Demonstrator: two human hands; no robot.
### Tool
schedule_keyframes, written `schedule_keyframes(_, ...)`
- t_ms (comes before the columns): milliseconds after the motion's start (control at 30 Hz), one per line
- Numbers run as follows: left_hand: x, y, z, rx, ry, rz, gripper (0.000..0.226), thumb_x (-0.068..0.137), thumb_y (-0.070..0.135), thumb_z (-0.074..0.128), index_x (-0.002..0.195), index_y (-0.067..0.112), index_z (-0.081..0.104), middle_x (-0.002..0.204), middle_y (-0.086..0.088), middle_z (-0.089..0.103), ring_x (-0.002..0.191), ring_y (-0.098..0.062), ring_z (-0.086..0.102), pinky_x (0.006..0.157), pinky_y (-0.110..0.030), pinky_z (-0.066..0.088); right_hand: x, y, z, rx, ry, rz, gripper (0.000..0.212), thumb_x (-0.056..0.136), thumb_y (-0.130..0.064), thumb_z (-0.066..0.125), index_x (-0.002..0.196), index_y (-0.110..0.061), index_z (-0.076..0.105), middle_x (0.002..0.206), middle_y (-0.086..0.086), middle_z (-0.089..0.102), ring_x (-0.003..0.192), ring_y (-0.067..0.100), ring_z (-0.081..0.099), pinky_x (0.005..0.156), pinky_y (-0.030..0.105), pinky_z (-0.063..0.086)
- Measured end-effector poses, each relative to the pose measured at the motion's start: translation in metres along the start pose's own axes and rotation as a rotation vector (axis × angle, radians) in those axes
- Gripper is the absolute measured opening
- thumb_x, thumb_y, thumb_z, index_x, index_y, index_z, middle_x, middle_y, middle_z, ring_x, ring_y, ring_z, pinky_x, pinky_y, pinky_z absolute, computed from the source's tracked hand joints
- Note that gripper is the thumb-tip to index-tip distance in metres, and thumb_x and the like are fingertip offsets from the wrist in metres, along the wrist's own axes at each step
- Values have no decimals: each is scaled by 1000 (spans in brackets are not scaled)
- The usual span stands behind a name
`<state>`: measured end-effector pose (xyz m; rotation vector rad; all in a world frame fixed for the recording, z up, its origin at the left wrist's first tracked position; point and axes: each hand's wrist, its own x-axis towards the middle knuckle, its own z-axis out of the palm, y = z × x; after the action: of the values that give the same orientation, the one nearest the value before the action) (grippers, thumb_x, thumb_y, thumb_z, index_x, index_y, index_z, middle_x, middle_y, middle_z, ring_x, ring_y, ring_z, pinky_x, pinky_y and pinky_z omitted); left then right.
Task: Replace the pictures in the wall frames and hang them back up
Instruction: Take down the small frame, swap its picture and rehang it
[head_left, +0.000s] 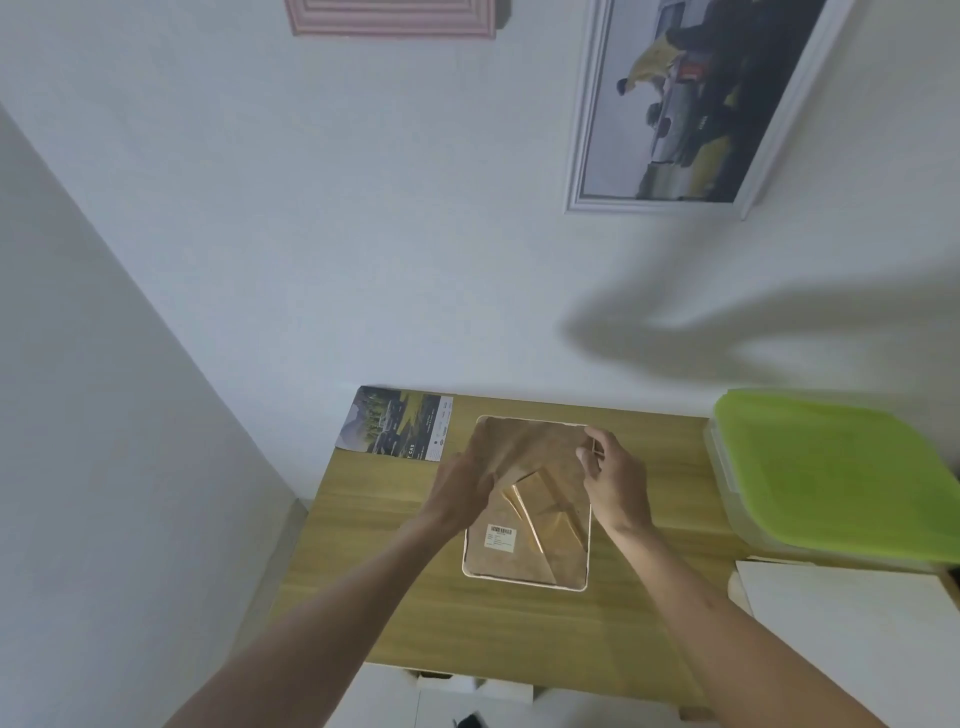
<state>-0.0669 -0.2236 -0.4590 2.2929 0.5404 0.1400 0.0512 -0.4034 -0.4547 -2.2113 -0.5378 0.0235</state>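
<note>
A picture frame (527, 540) lies face down on a wooden table (374, 571), brown backing board up, likely so its back can be worked open. The left hand (465, 488) presses flat fingers on the backing; the right hand (615, 480) pinches something small at the upper right corner. A printed picture (397, 425) waits just beside the frame.

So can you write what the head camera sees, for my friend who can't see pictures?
Two hands, left hand and right hand, work at the brown back of a picture frame lying face down on a wooden table. A printed picture lies beside it, a green-lidded box sits to the right, and a white-framed picture hangs on the wall above.
</note>
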Motion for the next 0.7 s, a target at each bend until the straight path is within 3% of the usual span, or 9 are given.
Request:
schedule_keyframes(67,-1,-4,4,-20,4,-43,84,90,10,60,153,35,10,80,-12,59,66,-24,54,66,-43,51,-1,-3,3,2,-50,51,34,94,-6,63,128,-6,60,88,-1,66,83,18,64,76,21,47)
schedule_keyframes(167,-3,-15,7,-133,-8,-122,80,88,7,64,147,41,22,77,-7,59,62,-20,55,62,-37,52,4,-2,5,45,-128,225,32,92,-11,67,124,-9,60,101,0,64,88,15,60,77,19,43)
schedule_keyframes(233,-6,-19,8,-168,-6,-154,77,87,3,62,143,44,27,71,-5,57,57,-17,53,55,-33,49,11,5,4,67,-189,292,30,88,-12,72,117,-11,62,102,-3,66,87,15,63,73,21,47)
schedule_keyframes(367,-9,-29,12,-175,41,-197,75,87,-2,58,141,43,32,67,2,53,53,-12,48,48,-21,42,21,14,5,206,-324,406,24,83,-16,76,102,-20,63,98,-1,69,92,16,68,85,41,59)
schedule_keyframes(433,-9,-34,15,-168,61,-231,75,87,-2,55,140,46,33,63,4,51,49,-10,44,43,-15,36,19,14,9,286,-335,413,19,84,-18,75,100,-21,65,102,-1,69,96,17,68,85,39,59)
schedule_keyframes(567,-7,-44,18,-165,61,-276,74,85,2,56,138,49,34,58,3,47,49,-13,43,49,-25,40,7,17,19,357,-296,478,13,81,-18,76,92,-17,72,91,-4,74,88,15,70,76,26,53)
schedule_keyframes(700,-2,-52,26,-171,38,-324,73,85,4,55,139,49,35,62,3,50,50,-13,47,48,-23,40,-4,28,32,349,-291,572,6,81,-17,76,87,-15,74,88,-4,76,89,13,70,73,23,47)
